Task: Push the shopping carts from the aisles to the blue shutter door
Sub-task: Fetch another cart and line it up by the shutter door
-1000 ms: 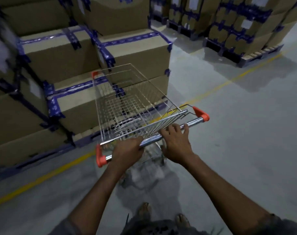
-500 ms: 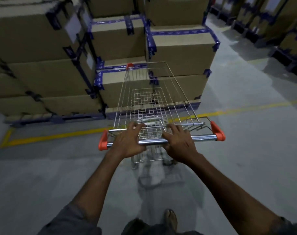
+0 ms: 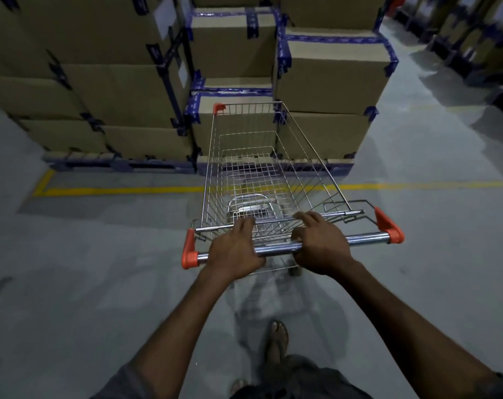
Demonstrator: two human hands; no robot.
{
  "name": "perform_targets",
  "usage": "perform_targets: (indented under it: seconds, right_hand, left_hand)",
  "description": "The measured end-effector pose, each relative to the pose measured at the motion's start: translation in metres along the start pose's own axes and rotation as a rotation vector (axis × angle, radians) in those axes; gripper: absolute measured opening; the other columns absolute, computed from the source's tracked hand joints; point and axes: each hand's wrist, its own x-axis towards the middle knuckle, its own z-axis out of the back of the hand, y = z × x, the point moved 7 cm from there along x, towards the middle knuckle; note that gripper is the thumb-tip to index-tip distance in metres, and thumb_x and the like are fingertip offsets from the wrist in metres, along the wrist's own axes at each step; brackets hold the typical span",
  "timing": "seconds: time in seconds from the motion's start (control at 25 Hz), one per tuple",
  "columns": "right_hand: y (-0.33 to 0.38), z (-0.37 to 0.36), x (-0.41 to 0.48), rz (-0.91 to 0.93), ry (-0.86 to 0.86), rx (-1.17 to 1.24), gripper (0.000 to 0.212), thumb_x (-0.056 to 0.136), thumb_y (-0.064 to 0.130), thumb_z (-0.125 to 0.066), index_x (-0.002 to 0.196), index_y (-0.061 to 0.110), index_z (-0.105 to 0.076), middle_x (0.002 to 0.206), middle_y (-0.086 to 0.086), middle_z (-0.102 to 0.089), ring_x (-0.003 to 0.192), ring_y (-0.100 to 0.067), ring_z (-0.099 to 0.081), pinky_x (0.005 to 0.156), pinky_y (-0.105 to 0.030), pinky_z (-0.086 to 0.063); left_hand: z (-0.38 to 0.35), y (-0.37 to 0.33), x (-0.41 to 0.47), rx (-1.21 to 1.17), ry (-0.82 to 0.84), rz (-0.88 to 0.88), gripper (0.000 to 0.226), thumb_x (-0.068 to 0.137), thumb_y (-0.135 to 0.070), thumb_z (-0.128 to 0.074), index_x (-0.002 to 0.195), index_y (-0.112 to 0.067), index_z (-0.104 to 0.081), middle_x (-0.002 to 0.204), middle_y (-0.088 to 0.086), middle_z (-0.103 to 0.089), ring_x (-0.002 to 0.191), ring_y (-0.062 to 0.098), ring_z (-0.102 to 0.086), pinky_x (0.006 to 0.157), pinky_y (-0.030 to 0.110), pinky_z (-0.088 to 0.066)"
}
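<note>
No legible text. White labels (image 3: 164, 13) on boxes (image 3: 330, 79): print too blurred to read. Blue tape (image 3: 251, 23) on boxes: markings unreadable. Cart (image 3: 261, 180): no readable brand or number.

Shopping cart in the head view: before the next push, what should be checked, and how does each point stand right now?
1. Both hands on the handle bar: ok. Left hand and right hand are wrapped around it.
2. Basket of the shopping cart free of loose items: ok, nothing lies in it.
3. Path straight ahead: not ok. Stacked cardboard boxes stand right beyond the cart's front.
4. Room to turn: ok. Bare floor opens to the right.
5. Yellow floor line: the cart's front reaches over it in this view; whether the wheels have crossed, cannot tell.
6. Blue shutter door in sight: cannot tell, not in view.
</note>
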Motion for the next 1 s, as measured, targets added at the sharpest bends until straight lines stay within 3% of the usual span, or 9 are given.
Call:
perform_targets:
  seconds: [0.12,0.28,0.48,0.8,1.0]
  right_hand:
    - [0.013,-0.006,-0.038,0.070,0.001,-0.007,0.037,0.076,0.042,-0.068,0.109,0.026,-0.074,0.159,-0.001,-0.043,0.145,-0.022,-0.036,0.096,-0.042,-0.054]
    - [0.022,-0.014,-0.065,0.132,0.035,-0.015,0.044,0.073,0.049,-0.062,0.109,0.025,-0.073,0.161,0.001,-0.040,0.148,-0.021,-0.031,0.093,-0.040,-0.056]
    - [0.026,-0.015,-0.075,0.192,0.050,0.005,0.042,0.075,0.044,-0.059,0.110,0.025,-0.074,0.163,0.007,-0.034,0.151,-0.018,-0.025,0.095,-0.039,-0.054]
    - [0.026,-0.012,-0.086,0.368,-0.039,-0.023,0.039,0.072,0.043,-0.058,0.094,0.018,-0.078,0.151,-0.002,-0.053,0.140,-0.025,-0.045,0.083,-0.040,-0.057]
    - [0.035,-0.005,-0.088,0.471,-0.082,-0.021,0.038,0.070,0.040,-0.061,0.097,0.018,-0.079,0.150,-0.002,-0.055,0.139,-0.023,-0.047,0.088,-0.039,-0.056]
  left_hand:
    - [-0.009,-0.003,-0.044,0.027,0.008,0.041,0.103,0.080,-0.062,-0.067,0.160,-0.023,-0.014,0.163,0.003,-0.028,0.116,0.033,-0.063,0.089,0.041,-0.051]
    - [-0.020,-0.006,-0.085,0.021,-0.019,0.082,0.097,0.079,-0.063,-0.067,0.158,-0.029,-0.022,0.161,-0.004,-0.029,0.115,0.031,-0.064,0.089,0.041,-0.052]
    - [-0.025,-0.013,-0.112,0.032,-0.074,0.176,0.094,0.077,-0.060,-0.069,0.156,-0.030,-0.027,0.160,-0.007,-0.032,0.112,0.031,-0.066,0.089,0.040,-0.053]
    - [-0.033,-0.026,-0.136,0.020,-0.112,0.308,0.094,0.077,-0.059,-0.069,0.157,-0.032,-0.027,0.161,-0.007,-0.034,0.114,0.033,-0.066,0.094,0.043,-0.051]
    - [-0.035,-0.027,-0.152,-0.004,-0.130,0.395,0.093,0.078,-0.057,-0.069,0.157,-0.031,-0.028,0.162,-0.005,-0.034,0.116,0.036,-0.065,0.096,0.044,-0.051]
